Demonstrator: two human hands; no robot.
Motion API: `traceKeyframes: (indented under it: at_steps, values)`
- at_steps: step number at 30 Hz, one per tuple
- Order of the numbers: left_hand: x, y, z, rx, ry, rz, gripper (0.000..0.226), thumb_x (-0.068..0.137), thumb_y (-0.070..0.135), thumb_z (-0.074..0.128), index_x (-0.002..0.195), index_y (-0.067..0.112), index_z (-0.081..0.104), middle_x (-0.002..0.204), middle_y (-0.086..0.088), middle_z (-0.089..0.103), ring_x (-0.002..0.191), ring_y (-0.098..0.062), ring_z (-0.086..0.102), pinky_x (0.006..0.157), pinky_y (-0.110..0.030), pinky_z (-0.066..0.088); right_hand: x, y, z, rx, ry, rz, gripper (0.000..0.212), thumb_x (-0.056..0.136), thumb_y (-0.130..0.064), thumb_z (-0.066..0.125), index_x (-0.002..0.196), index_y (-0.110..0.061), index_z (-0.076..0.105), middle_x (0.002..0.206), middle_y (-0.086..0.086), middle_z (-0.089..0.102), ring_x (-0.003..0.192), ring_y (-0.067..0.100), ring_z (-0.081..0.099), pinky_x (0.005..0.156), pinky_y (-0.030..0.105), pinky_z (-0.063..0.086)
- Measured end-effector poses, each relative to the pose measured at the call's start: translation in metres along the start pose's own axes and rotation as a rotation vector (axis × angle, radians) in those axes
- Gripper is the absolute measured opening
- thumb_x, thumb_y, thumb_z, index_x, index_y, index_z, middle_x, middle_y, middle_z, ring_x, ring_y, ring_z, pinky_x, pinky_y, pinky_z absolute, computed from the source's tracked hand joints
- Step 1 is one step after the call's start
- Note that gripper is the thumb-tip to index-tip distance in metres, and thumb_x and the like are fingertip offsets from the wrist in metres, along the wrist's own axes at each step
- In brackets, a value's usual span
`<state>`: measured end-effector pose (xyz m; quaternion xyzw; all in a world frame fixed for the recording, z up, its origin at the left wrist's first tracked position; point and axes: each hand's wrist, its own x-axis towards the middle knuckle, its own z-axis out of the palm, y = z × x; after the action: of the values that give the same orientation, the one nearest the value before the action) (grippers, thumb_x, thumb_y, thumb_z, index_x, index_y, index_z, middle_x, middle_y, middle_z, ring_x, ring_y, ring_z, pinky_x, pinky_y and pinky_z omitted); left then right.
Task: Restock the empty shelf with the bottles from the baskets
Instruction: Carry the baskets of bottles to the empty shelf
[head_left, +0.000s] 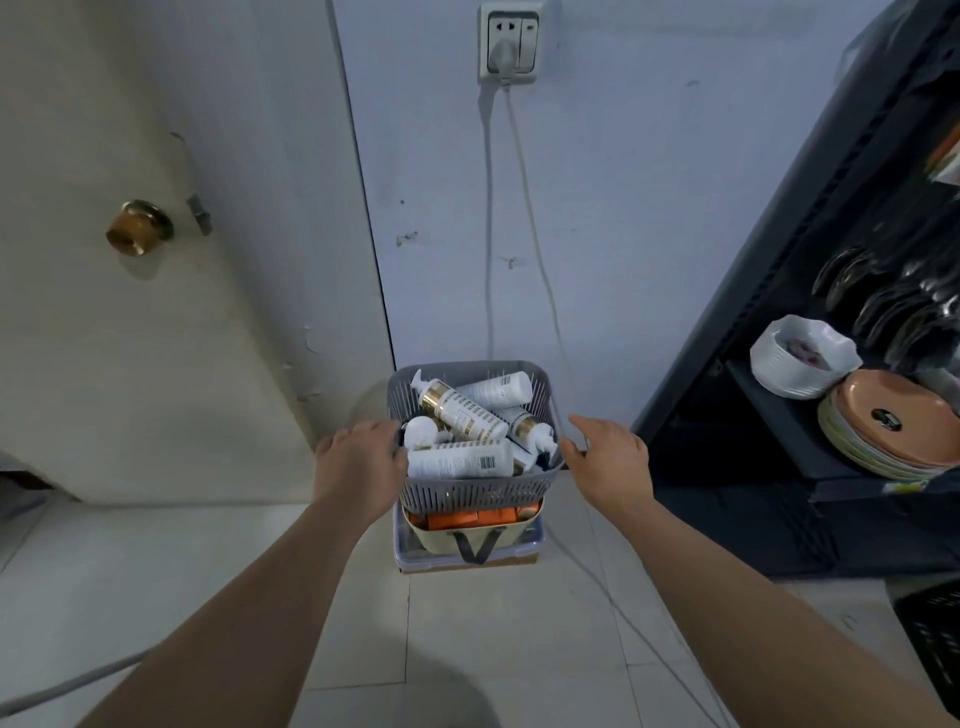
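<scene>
Left hand (358, 462) curls its fingers over the left rim of one grey basket (478, 493), gripping it; right hand (610, 462) is at the right rim with thumb spread, fingertips on the edge, firm grip or not cannot tell. The basket holds at least five white bottles (460, 460) lying jumbled, several gold-banded, and sits on one beige basket (441, 538) of orange packs (488, 516), itself on one clear box (532, 540) on the floor by the wall. To the right, one dark shelf unit (779, 234) carries one stack of plates (883, 415) and one stack of white bowls (795, 364).
</scene>
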<state>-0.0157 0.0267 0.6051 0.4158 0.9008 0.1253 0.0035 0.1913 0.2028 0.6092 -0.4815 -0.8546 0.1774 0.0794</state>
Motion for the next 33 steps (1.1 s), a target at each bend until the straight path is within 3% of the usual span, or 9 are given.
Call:
traceKeyframes:
  at_steps: [5,11,15,20,24,28,30,33]
  values:
    - [0.053,-0.012,0.025,0.01,-0.067,0.006,0.025,0.092,0.033,0.047,0.112,0.026,0.062,0.107,0.0,0.066,0.097,-0.024,0.059,0.084,-0.035,0.041,0.049,-0.003,0.027,0.009,-0.035,0.047,0.04,0.096,-0.035,0.05,0.133,-0.021,0.056,0.129,0.004,0.061,0.124,0.023,0.05,0.106,0.038,0.029]
    - [0.105,-0.019,0.061,0.04,-0.155,-0.038,0.029,0.094,0.036,0.043,0.115,0.024,0.059,0.112,0.0,0.063,0.1,-0.023,0.057,0.089,-0.035,0.042,0.112,0.006,0.064,-0.003,-0.097,0.065,0.037,0.093,-0.038,0.048,0.124,-0.021,0.061,0.12,0.004,0.065,0.114,0.025,0.055,0.101,0.039,0.037]
    - [0.136,-0.021,0.087,0.062,-0.205,-0.084,0.038,0.095,0.036,0.044,0.13,0.026,0.054,0.121,0.0,0.061,0.109,-0.023,0.057,0.092,-0.035,0.039,0.15,0.017,0.086,0.009,-0.142,0.049,0.037,0.092,-0.04,0.049,0.121,-0.022,0.063,0.114,0.004,0.067,0.109,0.025,0.058,0.095,0.038,0.043]
    - [0.17,-0.019,0.12,0.054,-0.264,-0.18,0.034,0.094,0.034,0.043,0.124,0.025,0.056,0.118,0.001,0.061,0.106,-0.023,0.057,0.087,-0.035,0.039,0.193,0.035,0.107,0.005,-0.212,0.064,0.043,0.095,-0.036,0.051,0.134,-0.019,0.055,0.131,0.006,0.06,0.123,0.026,0.051,0.103,0.038,0.038]
    - [0.191,-0.025,0.145,0.038,-0.31,-0.289,0.025,0.095,0.033,0.04,0.113,0.025,0.056,0.111,-0.001,0.062,0.098,-0.022,0.057,0.078,-0.035,0.04,0.221,0.045,0.13,0.011,-0.26,0.066,0.044,0.094,-0.033,0.051,0.135,-0.017,0.053,0.134,0.006,0.057,0.124,0.025,0.05,0.103,0.04,0.041]
    - [0.206,-0.045,0.167,-0.139,-0.308,-0.462,0.028,0.096,0.041,0.038,0.097,0.023,0.059,0.095,-0.004,0.063,0.081,-0.024,0.058,0.073,-0.037,0.05,0.235,0.051,0.15,0.137,-0.284,0.198,0.037,0.092,-0.032,0.054,0.125,-0.018,0.053,0.117,0.006,0.061,0.109,0.027,0.058,0.09,0.041,0.049]
    - [0.212,-0.054,0.177,-0.245,-0.322,-0.544,0.03,0.098,0.035,0.041,0.102,0.013,0.062,0.1,-0.01,0.065,0.087,-0.03,0.058,0.077,-0.038,0.05,0.241,0.053,0.159,0.215,-0.278,0.285,0.034,0.092,-0.032,0.054,0.123,-0.018,0.052,0.108,0.005,0.06,0.103,0.027,0.06,0.088,0.041,0.05]
    - [0.22,-0.064,0.188,-0.389,-0.346,-0.741,0.041,0.099,0.035,0.043,0.124,0.006,0.057,0.125,-0.018,0.06,0.106,-0.036,0.057,0.086,-0.036,0.046,0.253,0.061,0.174,0.293,-0.275,0.388,0.026,0.097,-0.028,0.05,0.117,-0.011,0.055,0.099,0.001,0.055,0.093,0.019,0.055,0.08,0.031,0.043]
